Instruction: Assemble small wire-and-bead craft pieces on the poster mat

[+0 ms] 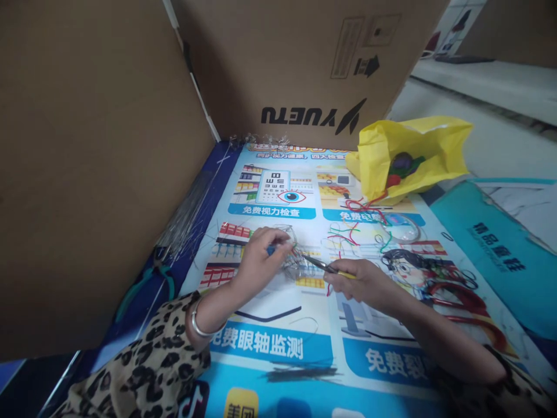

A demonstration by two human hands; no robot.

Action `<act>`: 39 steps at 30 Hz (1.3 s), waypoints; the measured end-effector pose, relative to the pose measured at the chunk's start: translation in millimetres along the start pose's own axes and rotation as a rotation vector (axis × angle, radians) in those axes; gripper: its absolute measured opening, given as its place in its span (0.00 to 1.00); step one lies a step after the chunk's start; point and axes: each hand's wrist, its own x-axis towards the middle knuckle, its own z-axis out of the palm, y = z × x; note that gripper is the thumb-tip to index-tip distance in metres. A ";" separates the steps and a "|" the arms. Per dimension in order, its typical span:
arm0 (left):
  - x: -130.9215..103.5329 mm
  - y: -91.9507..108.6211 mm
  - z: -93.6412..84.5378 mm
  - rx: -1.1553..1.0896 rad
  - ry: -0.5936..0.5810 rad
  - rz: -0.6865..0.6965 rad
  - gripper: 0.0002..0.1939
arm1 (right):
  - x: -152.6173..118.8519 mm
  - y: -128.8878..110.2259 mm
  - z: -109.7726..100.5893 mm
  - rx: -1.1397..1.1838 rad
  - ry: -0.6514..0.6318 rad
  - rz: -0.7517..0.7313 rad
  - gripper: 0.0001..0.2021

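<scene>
My left hand point(263, 255) pinches a tangle of thin metal wire point(300, 268) with its fingertips; a small blue bit shows between the fingers. My right hand point(363, 280) is closed round the yellow handle of narrow-nosed pliers point(318, 263). The tips of these pliers reach the wire right beside my left fingers. Whether the jaws grip a strand is too small to tell. Short lengths of red and green thread point(343, 232) lie behind my right hand. Nearer to me, a flat bundle of dark cut wires point(300, 371) rests on the printed sheet point(278, 313).
Cardboard walls point(282, 69) rise at the left and back. Long wires point(187, 215) and teal-handled pliers point(145, 284) lie at left. A yellow bag point(369, 151) holds coloured yarn balls. Red-handled scissors point(465, 318) and a teal box point(491, 244) are at right.
</scene>
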 end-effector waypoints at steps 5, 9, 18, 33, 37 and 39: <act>-7.3 11.0 0.1 0.123 -0.120 0.132 0.05 | 0.3 1.7 1.0 -0.056 0.016 -0.042 0.15; -12.5 10.6 2.8 0.135 -0.181 0.077 0.09 | -0.3 1.4 1.9 -0.096 0.027 -0.083 0.14; -15.1 4.4 7.7 0.002 -0.230 -0.166 0.04 | -3.3 -0.3 6.4 -0.303 0.086 -0.192 0.15; -21.1 -2.8 9.8 0.006 -0.173 -0.142 0.08 | -5.6 1.6 11.3 -0.450 0.141 -0.250 0.12; -22.3 -2.7 9.0 -0.017 -0.188 -0.143 0.07 | -5.8 4.3 12.8 -0.451 0.167 -0.279 0.12; -22.7 -1.1 8.6 -0.011 -0.190 -0.143 0.07 | -6.6 5.5 13.3 -0.449 0.173 -0.295 0.12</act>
